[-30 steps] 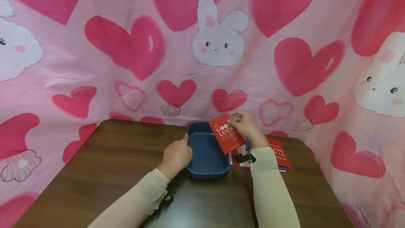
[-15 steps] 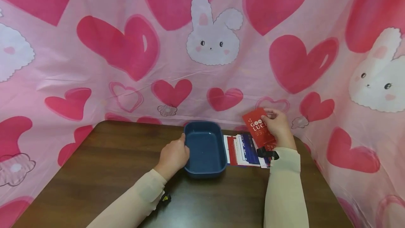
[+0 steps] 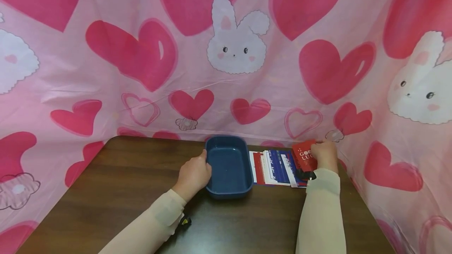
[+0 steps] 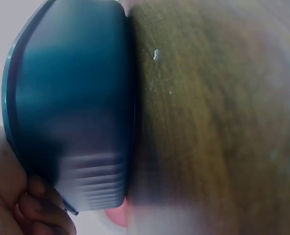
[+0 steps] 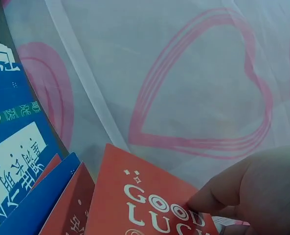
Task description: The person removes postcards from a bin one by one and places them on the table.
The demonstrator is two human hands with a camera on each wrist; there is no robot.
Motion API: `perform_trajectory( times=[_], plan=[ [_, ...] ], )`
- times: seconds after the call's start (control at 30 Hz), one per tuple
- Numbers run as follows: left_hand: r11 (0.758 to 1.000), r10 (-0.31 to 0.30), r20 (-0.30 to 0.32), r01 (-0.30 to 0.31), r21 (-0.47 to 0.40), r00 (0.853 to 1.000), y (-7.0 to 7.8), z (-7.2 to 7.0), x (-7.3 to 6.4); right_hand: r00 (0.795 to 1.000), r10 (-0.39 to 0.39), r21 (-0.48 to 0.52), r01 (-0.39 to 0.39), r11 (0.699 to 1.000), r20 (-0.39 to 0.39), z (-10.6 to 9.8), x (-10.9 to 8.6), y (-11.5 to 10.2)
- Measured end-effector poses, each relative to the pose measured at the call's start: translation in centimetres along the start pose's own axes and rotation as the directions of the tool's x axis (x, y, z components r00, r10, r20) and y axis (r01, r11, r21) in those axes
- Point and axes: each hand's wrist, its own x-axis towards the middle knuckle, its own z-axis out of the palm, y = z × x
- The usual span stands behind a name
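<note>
My left hand (image 3: 195, 176) grips the left rim of a deep blue plastic bin (image 3: 228, 167), thumb along the edge. Its curled fingers (image 4: 42, 205) show against the bin's ribbed outer wall in the left wrist view. Off to the right, my right hand (image 3: 325, 156) pinches a red card (image 5: 135, 196) lettered "GOOD LUCK" between thumb and fingers. That card overlaps the right end of a spread row of blue, red and white cards (image 3: 279, 167). Beside it in the right wrist view, a blue card (image 5: 37, 205) leans at a slant.
The wooden table (image 3: 141, 191) has its back edge against a pink curtain (image 3: 141, 58) printed with hearts and rabbits. The row of cards lies directly to the right of the bin.
My right hand has carried the red card from over the bin rightward, then lowered it to the right end of the card row. The left hand still grips the bin.
</note>
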Motion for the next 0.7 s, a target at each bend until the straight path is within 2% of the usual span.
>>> perform_trajectory(
  times=[0.23, 0.3, 0.53, 0.7],
  plan=[
    [1.0, -0.003, 0.001, 0.003, -0.011, 1.0, -0.1, 0.0, -0.1, 1.0, 0.012, -0.049, -0.011, 0.999, 0.021, 0.3, 0.6, 1.2],
    [1.0, 0.001, -0.007, -0.001, -0.009, 1.0, -0.1, -0.1, 0.0, 0.999, 0.04, -0.061, -0.039, 0.997, 0.013, 0.4, 0.8, 1.4],
    [1.0, -0.006, 0.013, 0.006, -0.005, 1.0, -0.1, -0.2, 0.1, 0.998, 0.061, -0.217, -0.062, 0.974, -0.01, 0.5, 1.3, 2.1],
    [1.0, -0.003, 0.015, 0.003, 0.027, 1.0, -0.2, -0.5, 0.4, 0.998, 0.058, -0.246, -0.061, 0.967, -0.02, 0.1, 1.2, 2.7]
  ],
)
